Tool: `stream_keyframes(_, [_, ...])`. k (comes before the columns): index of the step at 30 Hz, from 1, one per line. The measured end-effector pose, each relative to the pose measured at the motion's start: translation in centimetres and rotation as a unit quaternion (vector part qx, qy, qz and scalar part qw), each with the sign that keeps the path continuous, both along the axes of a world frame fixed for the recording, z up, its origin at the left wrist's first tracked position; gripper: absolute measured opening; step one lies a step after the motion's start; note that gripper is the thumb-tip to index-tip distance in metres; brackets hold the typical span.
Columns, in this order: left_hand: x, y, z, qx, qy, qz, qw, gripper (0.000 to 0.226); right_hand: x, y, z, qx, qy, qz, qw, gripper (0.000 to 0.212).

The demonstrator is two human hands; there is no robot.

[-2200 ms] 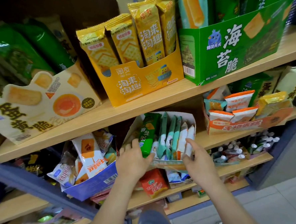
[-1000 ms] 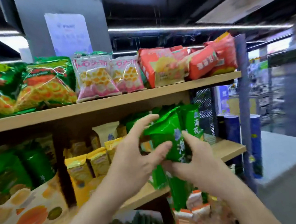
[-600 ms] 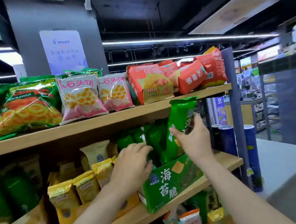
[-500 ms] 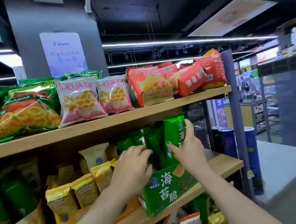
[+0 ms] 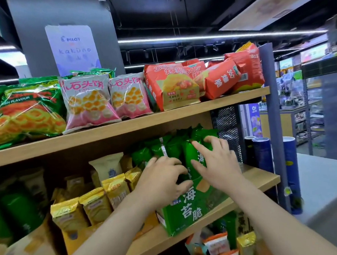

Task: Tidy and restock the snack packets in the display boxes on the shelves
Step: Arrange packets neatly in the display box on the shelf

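Seating the green packets (image 5: 192, 155) upright in the green box (image 5: 188, 211) works best with gentle, even pressure. The left hand (image 5: 163, 179) curls its fingers round 1 packet just under them, while the right hand (image 5: 215, 162) lies spread and flat against the neighbouring packets beneath its fingers.
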State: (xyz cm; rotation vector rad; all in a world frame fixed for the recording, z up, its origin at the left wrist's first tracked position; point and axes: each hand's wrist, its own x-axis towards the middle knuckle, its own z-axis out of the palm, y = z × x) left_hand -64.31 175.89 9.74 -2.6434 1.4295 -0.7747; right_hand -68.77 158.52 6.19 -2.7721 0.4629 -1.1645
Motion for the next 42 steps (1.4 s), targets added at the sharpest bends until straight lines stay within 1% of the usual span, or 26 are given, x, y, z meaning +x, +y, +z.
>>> stream_keyframes(2, [-0.7,0.9,-0.8,0.015,-0.051,0.003,0.999,0.044,-0.3,-0.3,-0.3,-0.008,0.047,0.011,0.999,0.070])
stream_keyframes(4, [-1.2,2.2,-2.0,-0.011,-0.122,0.011,0.992,0.041,-0.6,0.0,-1.5,0.001,0.047,0.037,0.998,0.078])
stream_keyframes(5, [-1.3,2.8,-2.8,-0.050,-0.152,0.011,0.987,0.042,-0.8,0.2,-2.2,-0.005,0.016,0.051,0.999,0.078])
stream_keyframes(7, [-1.4,3.9,-4.4,-0.144,-0.185,-0.012,0.972,0.045,-1.3,1.0,-3.7,-0.058,-0.067,0.074,0.993,0.068])
stream_keyframes(8, [-1.4,4.3,-5.1,-0.159,-0.182,-0.011,0.970,0.045,-1.3,1.5,-4.3,-0.085,-0.096,0.087,0.988,0.061])
stream_keyframes(10, [-0.9,4.8,-6.2,-0.157,-0.138,0.009,0.978,0.045,-1.0,2.6,-5.7,-0.116,-0.111,0.120,0.980,0.050])
stream_keyframes(13, [0.5,5.0,-7.5,-0.154,-0.060,0.042,0.985,0.043,-0.1,3.6,-7.7,-0.104,-0.101,0.146,0.979,0.038])
stream_keyframes(15, [1.0,4.8,-7.9,-0.158,-0.048,0.046,0.985,0.040,0.1,3.6,-8.2,-0.086,-0.102,0.141,0.981,0.040])
stream_keyframes(17, [1.0,4.2,-7.9,-0.164,-0.058,0.052,0.983,0.039,0.2,3.7,-8.0,-0.070,-0.108,0.134,0.983,0.041])
stream_keyframes(19, [1.2,3.8,-8.0,-0.169,-0.052,0.063,0.982,0.043,0.4,4.0,-7.9,-0.048,-0.103,0.126,0.986,0.041])
stream_keyframes(21, [1.0,4.3,-8.5,-0.182,-0.010,0.056,0.982,0.049,0.5,4.7,-8.2,-0.005,-0.089,0.121,0.989,0.045])
stream_keyframes(22, [0.6,5.0,-8.8,-0.198,0.007,0.036,0.980,0.049,0.4,5.1,-8.5,0.015,-0.082,0.117,0.990,0.049])
stream_keyframes(25, [-1.7,9.3,-10.5,-0.228,0.037,-0.016,0.973,0.032,-1.4,6.6,-9.4,0.054,-0.102,0.127,0.985,0.055])
stream_keyframes(27, [-3.3,13.4,-12.8,-0.220,0.057,0.002,0.974,0.024,-3.2,8.4,-10.3,0.084,-0.134,0.149,0.976,0.053])
stream_keyframes(28, [-4.0,15.5,-14.1,-0.211,0.068,0.018,0.975,0.022,-4.0,9.5,-11.0,0.112,-0.133,0.164,0.971,0.049])
stream_keyframes(30, [-5.1,19.3,-16.7,-0.203,0.089,0.054,0.974,0.020,-5.5,11.8,-12.6,0.178,-0.097,0.202,0.958,0.041])
stream_keyframes(33, [-5.3,23.9,-18.0,-0.227,0.104,0.106,0.963,0.021,-6.3,15.5,-13.7,0.224,-0.052,0.277,0.933,0.034])
stream_keyframes(35, [-4.9,26.3,-16.8,-0.254,0.069,0.126,0.956,0.022,-5.8,18.4,-12.9,0.236,-0.047,0.336,0.911,0.033])
stream_keyframes(39, [-4.2,29.9,-12.0,-0.288,-0.076,0.133,0.945,0.022,-3.4,24.3,-9.1,0.248,-0.066,0.425,0.868,0.030])
stream_keyframes(40, [-3.8,30.7,-10.9,-0.284,-0.106,0.137,0.943,0.023,-2.7,25.7,-8.2,0.243,-0.066,0.442,0.861,0.030])
stream_keyframes(42, [-2.7,32.1,-9.0,-0.258,-0.138,0.175,0.940,0.032,-1.3,28.3,-6.8,0.231,-0.058,0.468,0.851,0.033])
